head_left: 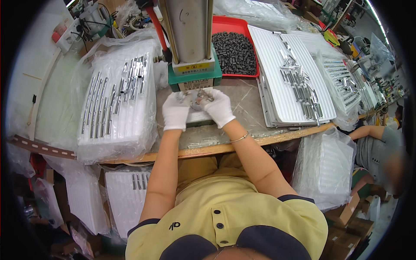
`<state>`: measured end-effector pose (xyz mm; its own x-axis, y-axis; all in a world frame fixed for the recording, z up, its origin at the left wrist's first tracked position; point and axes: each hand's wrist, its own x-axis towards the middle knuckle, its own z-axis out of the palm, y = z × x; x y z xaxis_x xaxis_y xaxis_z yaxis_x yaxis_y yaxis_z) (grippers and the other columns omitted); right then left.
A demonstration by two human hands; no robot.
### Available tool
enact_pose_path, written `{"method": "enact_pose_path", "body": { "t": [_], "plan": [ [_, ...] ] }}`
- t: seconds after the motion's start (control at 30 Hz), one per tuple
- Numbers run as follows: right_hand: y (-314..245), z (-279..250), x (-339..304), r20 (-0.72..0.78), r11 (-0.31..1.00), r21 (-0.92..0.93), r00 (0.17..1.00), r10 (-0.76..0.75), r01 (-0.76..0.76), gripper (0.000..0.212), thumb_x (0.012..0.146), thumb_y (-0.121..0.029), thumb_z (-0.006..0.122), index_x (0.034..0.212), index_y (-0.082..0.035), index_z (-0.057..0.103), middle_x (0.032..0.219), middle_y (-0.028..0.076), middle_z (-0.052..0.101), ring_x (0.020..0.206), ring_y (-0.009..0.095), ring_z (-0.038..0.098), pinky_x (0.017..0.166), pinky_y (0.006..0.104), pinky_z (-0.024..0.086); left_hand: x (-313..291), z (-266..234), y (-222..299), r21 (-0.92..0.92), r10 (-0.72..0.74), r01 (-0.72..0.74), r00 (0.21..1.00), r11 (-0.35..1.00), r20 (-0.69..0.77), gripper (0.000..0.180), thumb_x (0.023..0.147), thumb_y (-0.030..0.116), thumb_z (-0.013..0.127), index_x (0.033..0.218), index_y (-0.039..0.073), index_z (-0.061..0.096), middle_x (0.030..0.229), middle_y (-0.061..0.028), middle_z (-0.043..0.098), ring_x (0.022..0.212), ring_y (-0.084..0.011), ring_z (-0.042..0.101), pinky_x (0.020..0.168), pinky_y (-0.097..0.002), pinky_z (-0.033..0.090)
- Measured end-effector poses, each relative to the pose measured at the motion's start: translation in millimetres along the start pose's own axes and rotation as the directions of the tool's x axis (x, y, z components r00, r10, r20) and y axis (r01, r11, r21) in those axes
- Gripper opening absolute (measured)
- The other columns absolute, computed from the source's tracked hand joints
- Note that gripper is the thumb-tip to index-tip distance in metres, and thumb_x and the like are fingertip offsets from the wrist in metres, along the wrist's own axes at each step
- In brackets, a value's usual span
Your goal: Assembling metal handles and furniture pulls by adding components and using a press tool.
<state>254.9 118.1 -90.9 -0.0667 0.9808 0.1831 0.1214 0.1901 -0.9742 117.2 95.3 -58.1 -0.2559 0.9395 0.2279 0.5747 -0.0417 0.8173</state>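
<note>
Both my hands wear white gloves with greyed fingertips and meet under the green head [195, 77] of a bench press. My left hand [176, 112] is on the left of the press base, its fingers bent inward. My right hand [220, 108] mirrors it on the right, fingers curled and pinched together. Between them sits a small round metallic fixture [197, 105]. Whatever the fingertips hold is too small and too hidden to name. The press column [187, 32] rises just beyond my hands.
A red tray [256, 56] of small dark cylindrical pieces stands behind the press on the right. White ribbed trays [271, 93] carry shiny metal tubes [305, 97]. Plastic-wrapped foam [125, 123] with rows of tubes lies left. The wooden table edge [255, 142] curves before me; another person [375, 143] is at far right.
</note>
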Motion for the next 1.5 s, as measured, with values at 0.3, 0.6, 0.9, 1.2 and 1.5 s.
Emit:
{"method": "enact_pose_path", "body": {
  "t": [0.3,0.6,0.9,1.2,1.5],
  "plan": [
    [-21.6,1.5,-2.4,0.05,0.954,-0.3,0.999,0.005,0.011,0.036,0.076,-0.021,0.074,0.107,-0.004,0.067,0.091,0.014,0.07,0.079,0.024,0.068,0.072,0.0309,0.053,-49.2,-28.7,-20.7,-0.67,-0.152,0.23,0.973,0.706,0.174,0.015,0.096,0.018,0.055,0.103,0.005,0.054,0.08,-0.006,0.063,0.049,-0.0053,0.044,0.046,-0.0191,0.034],
    [-51.7,-47.5,-63.3,0.085,0.99,-0.003,0.986,0.141,-0.141,0.039,0.076,-0.018,0.074,0.11,0.0,0.065,0.083,0.007,0.068,0.074,0.011,0.059,0.071,0.0251,0.048,-81.6,-42.8,7.3,-0.581,-0.056,0.38,0.866,0.72,0.498,0.024,0.088,0.021,0.066,0.099,0.001,0.06,0.073,-0.0026,0.063,0.054,-0.0043,0.043,0.046,-0.0185,0.032],
    [-85.5,-67.5,-87.9,0.065,0.998,-0.036,0.996,0.055,-0.053,0.014,0.077,-0.011,0.07,0.085,0.001,0.068,0.074,0.008,0.064,0.066,0.011,0.056,0.06,0.0258,0.046,-104.4,0.8,35.5,-0.327,0.073,0.033,0.949,0.944,0.306,0.026,0.077,0.014,0.077,0.077,0.004,0.053,0.065,0.0028,0.046,0.061,-0.0076,0.038,0.054,-0.0248,0.037],
    [-78.1,-74.4,-93.4,-0.06,0.99,0.085,0.991,0.12,-0.115,0.021,0.088,-0.019,0.065,0.1,-0.002,0.065,0.087,0.009,0.068,0.076,0.011,0.06,0.07,0.0271,0.049,-116.1,11.5,16.3,-0.63,-0.029,0.442,0.833,0.638,0.553,0.022,0.086,0.023,0.065,0.086,0.007,0.05,0.068,-0.0043,0.057,0.058,-0.0127,0.054,0.048,-0.0245,0.041],
    [-9.6,-137.7,-65.4,-0.278,0.927,-0.362,0.96,-0.009,-0.096,0.017,0.088,-0.011,0.06,0.101,-0.001,0.061,0.09,0.015,0.064,0.083,0.025,0.06,0.075,0.0332,0.048,-90.0,-65.3,30.5,-0.94,0.134,0.15,0.971,0.307,0.198,0.032,0.088,0.018,0.059,0.114,0.0,0.051,0.069,-0.0069,0.058,0.055,-0.0115,0.053,0.039,-0.0203,0.034]
  ]
}}
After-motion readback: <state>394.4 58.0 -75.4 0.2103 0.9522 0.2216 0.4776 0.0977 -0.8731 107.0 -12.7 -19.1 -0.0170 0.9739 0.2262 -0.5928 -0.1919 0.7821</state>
